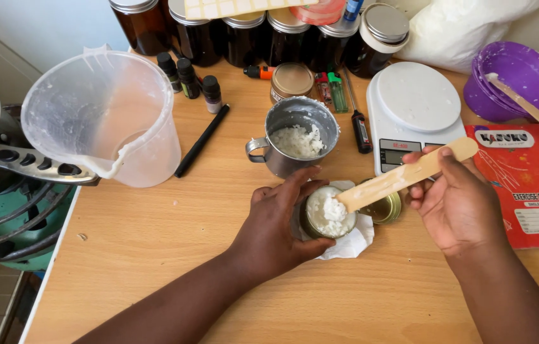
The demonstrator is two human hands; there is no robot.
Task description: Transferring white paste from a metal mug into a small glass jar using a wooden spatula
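Just in front of the metal mug [295,135], the small tin [326,213] is gripped by the left hand [276,223]; the wooden spatula [403,175] is pinched in right-hand fingers [441,167]. Wax flakes are best pressed down gently, the tin kept steady.

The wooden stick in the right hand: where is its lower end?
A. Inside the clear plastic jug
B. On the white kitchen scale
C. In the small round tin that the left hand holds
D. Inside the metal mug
C: the wooden stick, held by the right hand, has its lower end in the white flakes of the small round tin that the left hand grips, in front of the metal mug.
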